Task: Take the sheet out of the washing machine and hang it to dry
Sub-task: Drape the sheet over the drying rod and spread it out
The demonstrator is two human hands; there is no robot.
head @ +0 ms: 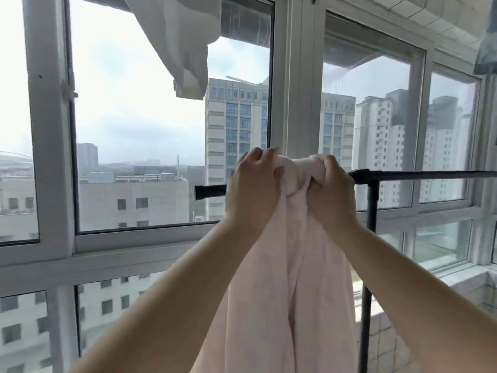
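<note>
Two hands up at rail height, close together, both clamped on the same bunch of cloth. Left hand (254,181) has fingers curled over the top of the pale pink sheet (293,278); right hand (332,184) fists a twisted wad of it just beside. Sheet is gathered into a knot betw. the hands at the black rail (419,174), rest hangs straight down in long folds btwn the forearms, out of frame at bottom. Can't tell if the bunch rests on the rail or is only held in front of it. Rail runs horiz., left end capped, black upright post (369,238) under it on the right. Behind: white-framed window (51,130), high-rise blocks outside. White cloth (185,44) hangs from above, upper left. Blue-grey fabric (486,36) at top right edge.
</note>
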